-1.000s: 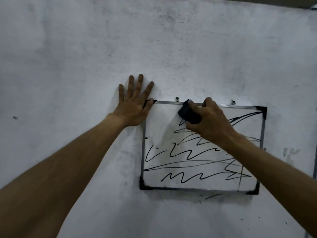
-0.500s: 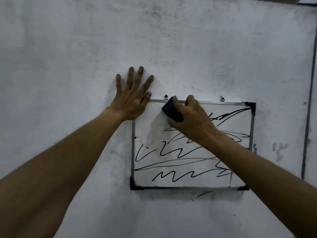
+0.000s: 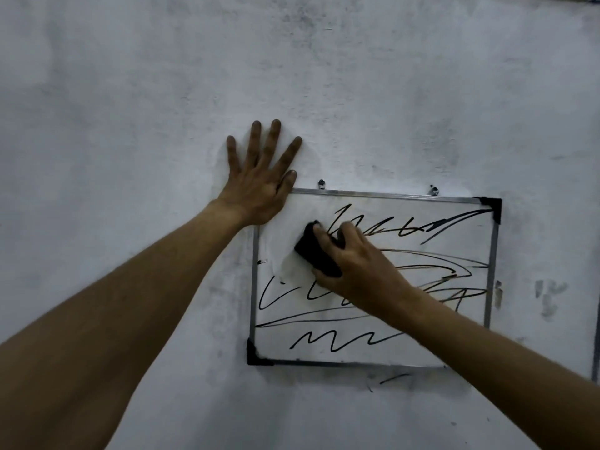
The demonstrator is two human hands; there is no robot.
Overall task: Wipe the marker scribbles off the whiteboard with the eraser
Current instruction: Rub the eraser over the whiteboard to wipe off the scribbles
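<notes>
A small metal-framed whiteboard (image 3: 383, 197) hangs on the wall, covered with black marker scribbles (image 3: 337, 341). A clean wiped patch shows in its upper left area. My right hand (image 3: 360, 264) grips a black eraser (image 3: 316, 251) and presses it flat against the board's upper left part. My left hand (image 3: 259, 186) lies flat with spread fingers on the wall, its thumb and heel over the board's top left corner.
The grey-white wall (image 3: 130, 92) surrounds the board. Two small hooks (image 3: 321, 182) hold the top edge. Stray marker marks (image 3: 393, 379) lie on the wall just below the frame, smudges (image 3: 548, 297) to its right.
My right hand has slid the eraser from the board's top edge down and left, which uncovered the upper scribbles. The left hand has stayed at the top left corner. The view shifted a little.
</notes>
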